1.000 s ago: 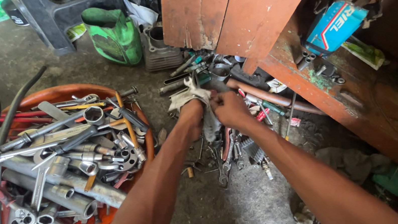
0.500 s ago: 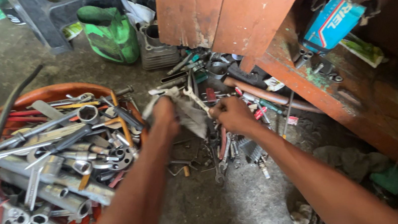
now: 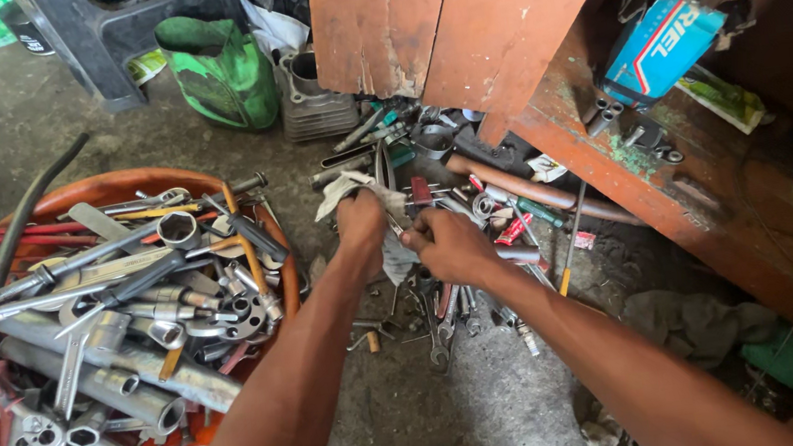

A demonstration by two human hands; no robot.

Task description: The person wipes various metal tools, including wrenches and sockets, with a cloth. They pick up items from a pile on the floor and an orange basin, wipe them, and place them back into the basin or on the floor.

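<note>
My left hand [image 3: 361,222] is closed on a dirty white rag [image 3: 340,190] over the concrete floor. My right hand [image 3: 450,247] is right beside it, pinching a small thin metal tool [image 3: 394,221] whose tip lies against the rag. Both hands hover over a loose pile of hand tools [image 3: 447,307] on the floor, with pliers, sockets and screwdrivers in it. To the left of my left forearm stands an orange basin [image 3: 290,276] heaped with wrenches, spanners and steel tubes [image 3: 125,307].
A worn red wooden shelf [image 3: 610,156] rises at the right, with a blue box [image 3: 657,45] and small parts on it. A green bag [image 3: 221,68], a grey finned engine cylinder [image 3: 311,97] and a black plastic stand [image 3: 121,35] sit behind. Crumpled cloth [image 3: 702,327] lies at the lower right.
Half a second ago my left hand had swung out to the left toward the basin. It is back against my right hand now, with the rag around the tool.
</note>
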